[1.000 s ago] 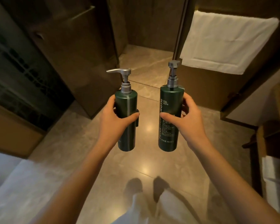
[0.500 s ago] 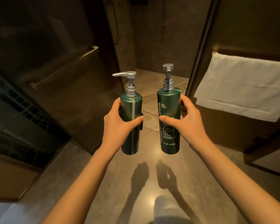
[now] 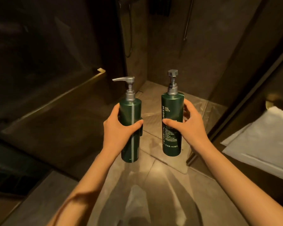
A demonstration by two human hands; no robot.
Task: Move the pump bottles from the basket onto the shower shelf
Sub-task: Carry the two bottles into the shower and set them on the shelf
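Head view: two pump bottles carried upright toward the shower stall

Head view, places given against the shower stall opening [image 3: 155, 101]. Left of the opening, a glass panel with a brass rail [image 3: 55, 97]. In front of the opening, the left hand [image 3: 119, 129] wraps its fingers and thumb round the left pump bottle [image 3: 131, 126], held upright, long axis vertical, spout pointing left. Just beside it, not touching, the right hand [image 3: 191, 128] grips the right pump bottle [image 3: 171, 126], also upright, label facing the camera. Both hands sit about level, neither clearly nearer the stall. Stall lies straight ahead of both. Shelf and basket not in view; shelf likely inside. Right of the opening, a white towel [image 3: 261, 144].
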